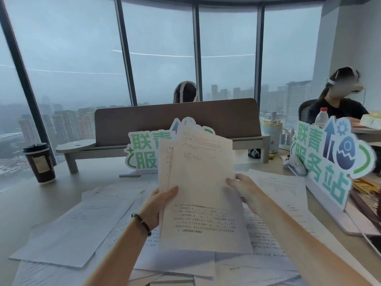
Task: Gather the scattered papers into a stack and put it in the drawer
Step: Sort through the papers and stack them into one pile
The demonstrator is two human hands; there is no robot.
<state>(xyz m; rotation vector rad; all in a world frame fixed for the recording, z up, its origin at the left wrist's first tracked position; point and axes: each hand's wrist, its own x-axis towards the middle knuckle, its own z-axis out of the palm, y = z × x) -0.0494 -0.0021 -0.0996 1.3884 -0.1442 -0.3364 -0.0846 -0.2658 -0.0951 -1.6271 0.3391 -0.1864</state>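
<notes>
You are holding a fanned bunch of papers [198,182] upright above the desk [31,203], your left hand [158,205] pinching its left edge, your right hand [243,188] gripping its right edge. More sheets [78,228] are lying scattered underneath.

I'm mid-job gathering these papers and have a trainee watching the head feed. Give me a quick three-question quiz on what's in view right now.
1. True or false: every sheet is already off the desk.
2. Which hand wears the beaded bracelet? A. left hand B. right hand
3. Fill in: the dark paper cup stands on the desk to the ___ of the held papers.

Key
1. False: loose sheets lie spread on the desk under and around the arms.
2. A. Both hands grip the held papers at their side edges.
3. left
</notes>
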